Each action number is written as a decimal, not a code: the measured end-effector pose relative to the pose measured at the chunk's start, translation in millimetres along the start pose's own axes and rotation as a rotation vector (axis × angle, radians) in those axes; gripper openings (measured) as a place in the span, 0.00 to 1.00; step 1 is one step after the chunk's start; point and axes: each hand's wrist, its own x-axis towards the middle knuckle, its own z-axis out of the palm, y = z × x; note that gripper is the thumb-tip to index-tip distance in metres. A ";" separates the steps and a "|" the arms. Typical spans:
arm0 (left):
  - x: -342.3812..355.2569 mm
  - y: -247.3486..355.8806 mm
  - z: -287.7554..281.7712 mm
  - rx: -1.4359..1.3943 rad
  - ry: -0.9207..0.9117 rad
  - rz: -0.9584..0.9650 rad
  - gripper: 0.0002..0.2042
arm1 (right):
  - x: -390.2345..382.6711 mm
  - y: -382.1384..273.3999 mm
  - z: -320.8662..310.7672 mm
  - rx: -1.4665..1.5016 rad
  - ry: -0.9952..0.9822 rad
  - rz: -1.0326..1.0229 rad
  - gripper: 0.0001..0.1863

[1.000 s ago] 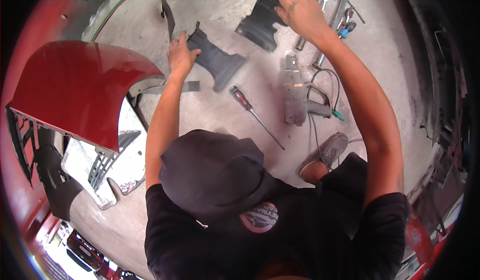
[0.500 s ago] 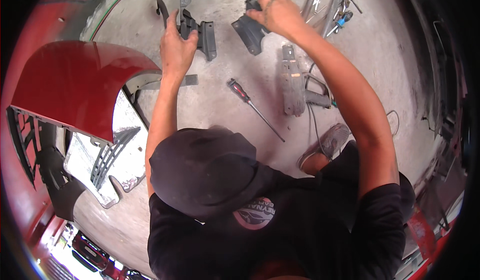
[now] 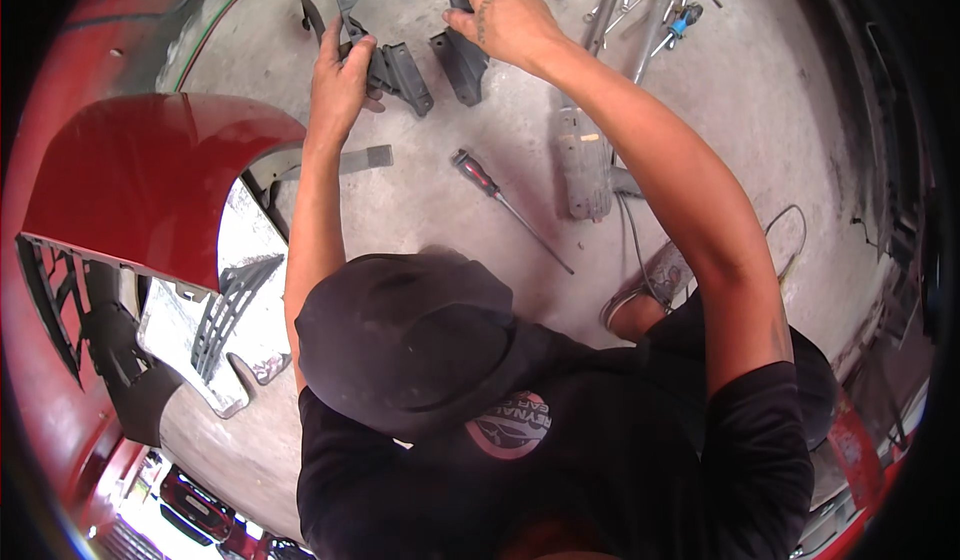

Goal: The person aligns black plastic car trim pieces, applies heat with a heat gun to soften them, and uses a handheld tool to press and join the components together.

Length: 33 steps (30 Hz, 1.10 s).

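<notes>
My left hand (image 3: 340,85) is closed on a dark grey bracket (image 3: 402,75), its thumb along the near side; part of the grip is hidden behind the bracket. My right hand (image 3: 508,25) grips a second, similar bracket (image 3: 458,68) from above, covering its middle. Both brackets have a narrow tab with a hole at the far end and a wider plate at the near end. They are side by side with a small gap between them. On the floor nearer to me lies a screwdriver (image 3: 478,173) with a red and black handle.
At left stands a red fender (image 3: 150,170) with a white panel (image 3: 262,305) beside it. A power tool (image 3: 587,165) with a cable lies right of the screwdriver. Farther right, a long metal tray (image 3: 655,25) holds wrenches, with a blue-handled tool (image 3: 684,22) near it.
My right hand has brought its bracket leftward, closer to the other one. My left hand has closed on its bracket, which has tilted and shifted slightly left.
</notes>
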 end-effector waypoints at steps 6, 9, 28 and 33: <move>1.9 -2.0 -11.3 -0.075 -0.055 0.000 0.35 | 2.5 -8.7 16.2 0.042 0.005 -0.011 0.22; 6.0 -6.1 -23.3 -0.129 -0.114 -0.047 0.35 | 10.6 -8.3 20.2 0.067 -0.016 -0.047 0.24; 1.2 -12.6 -34.5 -0.192 -0.159 -0.067 0.36 | 7.5 -12.0 18.2 0.207 -0.046 -0.075 0.25; 0.1 -20.2 -37.4 -0.243 -0.126 -0.052 0.42 | 8.0 -13.9 7.9 0.255 -0.150 -0.007 0.25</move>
